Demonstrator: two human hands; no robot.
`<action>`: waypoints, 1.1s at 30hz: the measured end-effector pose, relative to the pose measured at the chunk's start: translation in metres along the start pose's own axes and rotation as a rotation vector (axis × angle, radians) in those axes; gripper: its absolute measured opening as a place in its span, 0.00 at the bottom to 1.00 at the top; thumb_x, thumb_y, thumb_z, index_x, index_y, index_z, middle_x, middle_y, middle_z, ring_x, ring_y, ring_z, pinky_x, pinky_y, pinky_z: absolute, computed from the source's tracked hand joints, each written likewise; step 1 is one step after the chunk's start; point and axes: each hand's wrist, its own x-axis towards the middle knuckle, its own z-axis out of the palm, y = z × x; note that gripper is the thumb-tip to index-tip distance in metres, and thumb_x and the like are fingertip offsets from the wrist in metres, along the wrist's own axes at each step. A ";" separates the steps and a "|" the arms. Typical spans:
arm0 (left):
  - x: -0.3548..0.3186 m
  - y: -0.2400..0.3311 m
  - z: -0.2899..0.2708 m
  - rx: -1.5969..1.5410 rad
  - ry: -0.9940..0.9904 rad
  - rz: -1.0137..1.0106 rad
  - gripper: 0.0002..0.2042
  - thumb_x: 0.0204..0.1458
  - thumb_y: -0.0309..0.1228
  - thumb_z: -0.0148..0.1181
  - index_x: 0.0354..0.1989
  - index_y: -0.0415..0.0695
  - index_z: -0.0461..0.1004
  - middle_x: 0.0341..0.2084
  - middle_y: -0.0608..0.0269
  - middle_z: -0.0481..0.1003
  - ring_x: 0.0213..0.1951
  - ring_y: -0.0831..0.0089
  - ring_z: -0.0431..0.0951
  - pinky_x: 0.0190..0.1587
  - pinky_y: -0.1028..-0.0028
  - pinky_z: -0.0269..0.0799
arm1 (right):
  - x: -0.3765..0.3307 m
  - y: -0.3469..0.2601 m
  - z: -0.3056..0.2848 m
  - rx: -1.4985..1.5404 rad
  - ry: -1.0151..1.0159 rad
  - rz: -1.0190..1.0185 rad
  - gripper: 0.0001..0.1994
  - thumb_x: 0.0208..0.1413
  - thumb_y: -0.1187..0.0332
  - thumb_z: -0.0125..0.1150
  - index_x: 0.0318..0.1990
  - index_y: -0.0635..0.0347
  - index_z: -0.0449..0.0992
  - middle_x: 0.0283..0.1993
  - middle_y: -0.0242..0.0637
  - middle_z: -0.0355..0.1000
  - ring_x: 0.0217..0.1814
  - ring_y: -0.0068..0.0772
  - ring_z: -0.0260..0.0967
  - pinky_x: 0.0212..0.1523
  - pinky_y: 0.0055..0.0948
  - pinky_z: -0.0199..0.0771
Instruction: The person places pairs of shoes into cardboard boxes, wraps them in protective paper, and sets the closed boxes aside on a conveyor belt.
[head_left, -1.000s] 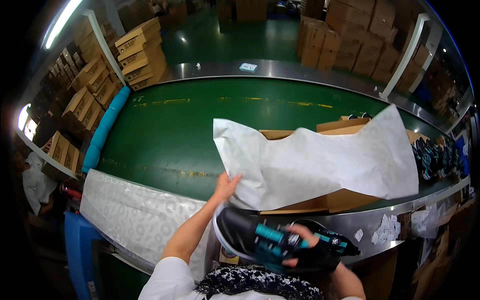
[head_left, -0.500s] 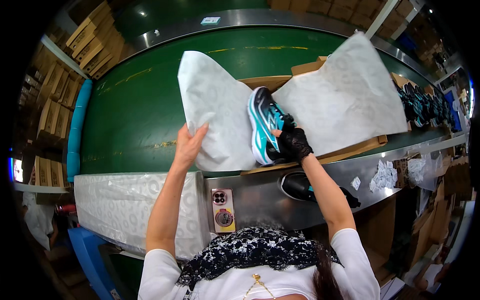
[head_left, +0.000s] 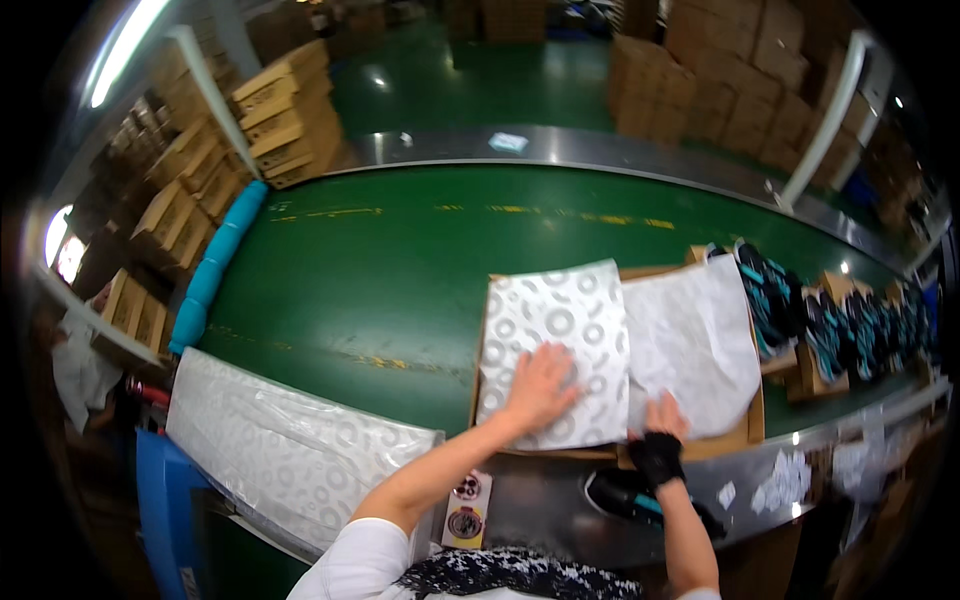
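Observation:
My left hand (head_left: 543, 388) lies with fingers spread on a folded-over flap of patterned white tissue paper (head_left: 560, 310). Beneath the paper is an open cardboard shoe box (head_left: 755, 425), its brown edges showing around the sheet. My right hand (head_left: 662, 440), in a black lace fingerless glove, rests at the near edge of the plainer right-hand flap (head_left: 695, 335), its slightly blurred fingers stretched out. The black and turquoise sneaker is out of sight. Below the box, a black shoe (head_left: 625, 497) lies on the steel ledge, partly behind my right wrist.
A green conveyor belt (head_left: 400, 260) runs behind the box. More boxed sneakers (head_left: 830, 325) stand at the right. A stack of patterned paper (head_left: 290, 440) lies at the near left, beside a phone (head_left: 466, 515). Crumpled white slips (head_left: 783, 483) lie on the steel ledge (head_left: 545, 510).
The sneaker has gone from my right hand and out of view. The left paper flap has been folded rightward over the box, and my left hand has let go of its edge. The view has shifted.

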 end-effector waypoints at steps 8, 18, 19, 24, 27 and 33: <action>-0.027 -0.008 0.038 0.383 -0.645 0.018 0.22 0.43 0.45 0.54 0.42 0.43 0.71 0.50 0.45 0.60 0.56 0.51 0.55 0.53 0.45 0.46 | -0.112 0.047 -0.054 0.191 0.188 -0.193 0.29 0.33 0.70 0.64 0.49 0.63 0.63 0.50 0.49 0.61 0.53 0.51 0.57 0.52 0.42 0.56; -0.081 0.106 -0.007 -0.555 -0.185 0.444 0.30 0.35 0.43 0.65 0.43 0.36 0.62 0.39 0.49 0.65 0.41 0.54 0.66 0.42 0.63 0.62 | -0.124 0.045 -0.085 -0.049 -0.328 -0.073 0.41 0.22 0.60 0.69 0.53 0.56 0.59 0.36 0.41 0.68 0.41 0.42 0.66 0.43 0.39 0.59; -0.087 0.108 -0.013 -0.548 -0.192 0.430 0.30 0.35 0.43 0.65 0.43 0.36 0.62 0.39 0.49 0.65 0.41 0.54 0.66 0.42 0.63 0.62 | -0.115 0.022 -0.103 -0.019 -0.346 -0.117 0.39 0.23 0.61 0.68 0.51 0.57 0.61 0.34 0.44 0.70 0.36 0.44 0.68 0.42 0.38 0.63; -0.082 0.119 -0.019 -0.470 -0.339 0.222 0.36 0.24 0.37 0.69 0.46 0.40 0.61 0.41 0.52 0.65 0.43 0.55 0.65 0.46 0.62 0.57 | -0.083 -0.028 -0.156 -0.119 -0.367 -0.375 0.38 0.24 0.59 0.68 0.51 0.57 0.63 0.36 0.43 0.69 0.36 0.44 0.67 0.40 0.39 0.62; -0.070 0.094 -0.047 -0.455 -0.126 0.150 0.30 0.26 0.38 0.67 0.42 0.42 0.64 0.36 0.54 0.68 0.38 0.57 0.69 0.43 0.63 0.59 | -0.052 -0.066 -0.182 -0.085 0.063 -0.590 0.30 0.33 0.64 0.64 0.50 0.57 0.64 0.38 0.45 0.68 0.39 0.44 0.66 0.44 0.43 0.60; -0.062 0.041 -0.086 -0.924 0.026 -0.474 0.34 0.27 0.34 0.73 0.45 0.36 0.63 0.37 0.58 0.71 0.39 0.74 0.70 0.44 0.75 0.65 | -0.053 -0.047 -0.173 0.225 0.468 -0.525 0.20 0.41 0.74 0.61 0.45 0.66 0.66 0.44 0.47 0.66 0.45 0.46 0.64 0.46 0.40 0.63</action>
